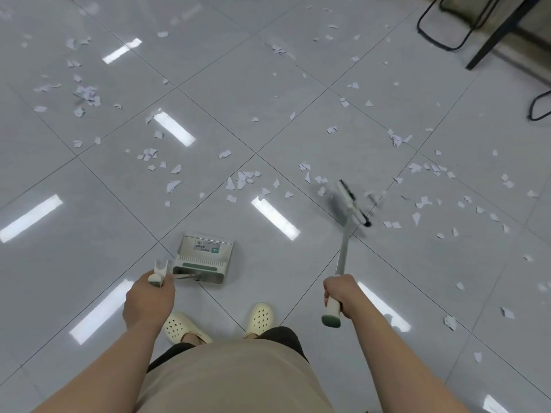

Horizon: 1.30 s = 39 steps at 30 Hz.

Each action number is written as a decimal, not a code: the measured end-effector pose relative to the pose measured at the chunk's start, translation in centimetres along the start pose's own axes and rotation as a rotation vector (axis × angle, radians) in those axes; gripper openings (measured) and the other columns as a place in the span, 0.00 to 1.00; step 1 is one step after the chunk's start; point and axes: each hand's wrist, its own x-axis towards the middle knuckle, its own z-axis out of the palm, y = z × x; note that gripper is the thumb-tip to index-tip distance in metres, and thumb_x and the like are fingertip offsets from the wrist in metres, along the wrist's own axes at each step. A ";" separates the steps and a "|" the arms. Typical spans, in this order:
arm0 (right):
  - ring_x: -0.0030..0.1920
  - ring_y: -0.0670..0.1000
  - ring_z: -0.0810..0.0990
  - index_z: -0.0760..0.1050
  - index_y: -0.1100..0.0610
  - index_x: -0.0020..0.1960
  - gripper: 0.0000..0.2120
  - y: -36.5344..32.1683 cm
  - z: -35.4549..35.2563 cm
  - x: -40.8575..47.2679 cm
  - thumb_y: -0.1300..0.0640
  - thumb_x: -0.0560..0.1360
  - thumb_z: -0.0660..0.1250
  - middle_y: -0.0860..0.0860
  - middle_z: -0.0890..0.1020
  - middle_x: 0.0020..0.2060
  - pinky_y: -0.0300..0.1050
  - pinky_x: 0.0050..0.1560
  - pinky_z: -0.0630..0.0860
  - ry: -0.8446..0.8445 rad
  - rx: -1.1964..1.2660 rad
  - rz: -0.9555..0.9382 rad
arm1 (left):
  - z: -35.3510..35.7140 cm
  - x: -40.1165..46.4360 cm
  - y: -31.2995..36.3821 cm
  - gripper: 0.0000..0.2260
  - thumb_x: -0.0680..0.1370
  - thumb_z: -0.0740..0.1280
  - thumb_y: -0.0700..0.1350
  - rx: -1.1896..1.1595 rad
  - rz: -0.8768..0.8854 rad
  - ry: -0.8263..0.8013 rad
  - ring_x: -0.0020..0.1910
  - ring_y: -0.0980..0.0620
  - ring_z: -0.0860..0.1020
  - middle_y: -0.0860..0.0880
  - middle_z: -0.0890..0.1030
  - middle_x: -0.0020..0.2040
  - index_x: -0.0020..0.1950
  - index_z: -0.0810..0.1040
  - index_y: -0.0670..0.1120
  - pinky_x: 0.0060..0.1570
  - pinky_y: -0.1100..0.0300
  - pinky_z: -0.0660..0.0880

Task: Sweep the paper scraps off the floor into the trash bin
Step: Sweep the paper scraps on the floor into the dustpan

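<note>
White paper scraps [242, 180] lie scattered over the grey tiled floor, thickest at the centre, far left and right. My right hand [340, 292] grips the handle of a broom [343, 248]. Its black-bristled head [353, 204] is blurred and sits among scraps right of centre. My left hand [149, 299] holds the white handle top of a grey dustpan [204, 254]. The pan stands on the floor just ahead of my feet, with no scraps seen in it. No trash bin is in view.
Black metal chair legs [447, 28] and a dark table leg [501, 34] stand at the top right. A black cable [539, 105] curls at the right edge. My feet in cream clogs [259, 317] stand behind the dustpan. Ceiling lights reflect in the glossy tiles.
</note>
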 end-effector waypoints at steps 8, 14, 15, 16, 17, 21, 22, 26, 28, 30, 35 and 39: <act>0.24 0.50 0.69 0.70 0.66 0.57 0.10 -3.9 2.0 -2.6 0.65 0.76 0.62 0.54 0.71 0.26 0.40 0.25 0.71 -0.210 0.101 -0.056 | -0.3 1.2 1.6 0.09 0.81 0.68 0.53 -0.047 -0.002 0.010 0.41 0.39 0.78 0.46 0.80 0.39 0.49 0.79 0.48 0.43 0.49 0.77; 0.22 0.47 0.66 0.70 0.61 0.44 0.10 -6.4 7.9 -4.9 0.56 0.80 0.64 0.52 0.69 0.24 0.36 0.21 0.67 -0.419 0.028 0.009 | -1.6 1.8 1.6 0.10 0.81 0.67 0.54 -0.076 0.007 0.032 0.38 0.43 0.77 0.47 0.80 0.38 0.46 0.79 0.48 0.40 0.51 0.75; 0.21 0.46 0.66 0.70 0.61 0.43 0.10 -6.8 9.1 -5.0 0.56 0.80 0.64 0.51 0.69 0.24 0.35 0.20 0.66 -0.462 0.030 0.045 | -1.9 2.1 1.3 0.10 0.81 0.67 0.54 -0.075 -0.003 0.039 0.38 0.43 0.77 0.47 0.80 0.38 0.46 0.79 0.49 0.40 0.51 0.75; 0.20 0.46 0.66 0.69 0.61 0.42 0.11 -7.2 10.2 -5.2 0.56 0.80 0.64 0.51 0.69 0.24 0.34 0.18 0.65 -0.510 0.033 0.085 | -2.3 2.4 1.1 0.11 0.81 0.66 0.56 -0.070 -0.018 0.049 0.38 0.42 0.78 0.47 0.80 0.38 0.46 0.79 0.49 0.40 0.51 0.76; 0.19 0.45 0.67 0.69 0.60 0.42 0.11 -7.5 11.4 -5.3 0.56 0.80 0.64 0.51 0.69 0.24 0.34 0.17 0.65 -0.561 0.039 0.124 | -2.7 2.8 0.7 0.13 0.81 0.66 0.58 -0.064 -0.035 0.059 0.39 0.41 0.78 0.47 0.80 0.38 0.46 0.78 0.50 0.41 0.51 0.76; 0.20 0.44 0.69 0.70 0.61 0.47 0.08 -8.8 16.1 -5.5 0.56 0.79 0.65 0.50 0.70 0.27 0.34 0.17 0.68 -0.732 0.130 0.246 | -4.2 4.7 -0.4 0.13 0.81 0.65 0.58 -0.058 -0.083 0.070 0.38 0.44 0.77 0.48 0.80 0.38 0.46 0.78 0.50 0.39 0.53 0.73; 0.20 0.44 0.69 0.70 0.61 0.47 0.08 -9.2 17.2 -5.3 0.57 0.79 0.65 0.49 0.70 0.28 0.34 0.18 0.69 -0.766 0.178 0.274 | -4.6 5.3 -0.6 0.12 0.81 0.65 0.57 -0.072 -0.095 0.067 0.38 0.44 0.77 0.48 0.80 0.38 0.46 0.78 0.50 0.39 0.54 0.72; 0.20 0.44 0.70 0.69 0.62 0.51 0.08 -11.1 20.8 -4.0 0.58 0.79 0.65 0.49 0.70 0.28 0.35 0.17 0.70 -0.775 0.357 0.337 | -6.2 8.7 -1.5 0.09 0.81 0.67 0.53 -0.095 -0.133 0.049 0.40 0.43 0.77 0.49 0.79 0.39 0.49 0.79 0.49 0.40 0.54 0.71; 0.19 0.44 0.69 0.69 0.62 0.50 0.07 -12.2 21.7 -3.4 0.58 0.79 0.64 0.49 0.69 0.27 0.35 0.17 0.69 -0.708 0.414 0.324 | -6.6 10.6 -1.3 0.09 0.81 0.67 0.53 -0.128 -0.171 0.048 0.40 0.41 0.77 0.48 0.79 0.39 0.49 0.80 0.48 0.42 0.53 0.73; 0.18 0.44 0.68 0.68 0.61 0.48 0.06 -13.2 21.9 -2.6 0.58 0.80 0.63 0.49 0.68 0.25 0.35 0.16 0.68 -0.609 0.446 0.288 | -6.6 12.2 -0.6 0.08 0.81 0.67 0.52 -0.178 -0.207 0.044 0.41 0.40 0.78 0.46 0.81 0.41 0.49 0.80 0.48 0.43 0.51 0.75; 0.18 0.46 0.64 0.66 0.58 0.46 0.05 -16.8 23.3 -2.2 0.63 0.80 0.59 0.50 0.66 0.22 0.35 0.16 0.65 -0.315 0.403 0.157 | -6.8 15.1 0.3 0.05 0.82 0.66 0.51 -0.209 -0.185 -0.003 0.42 0.41 0.77 0.48 0.79 0.41 0.52 0.77 0.51 0.42 0.54 0.71; 0.25 0.47 0.67 0.68 0.60 0.53 0.05 -18.3 27.4 -4.9 0.66 0.78 0.58 0.52 0.69 0.28 0.37 0.22 0.70 -0.221 0.199 0.045 | -7.6 16.6 -0.6 0.06 0.83 0.65 0.53 -0.193 -0.156 -0.008 0.42 0.42 0.77 0.48 0.80 0.42 0.50 0.76 0.52 0.42 0.53 0.70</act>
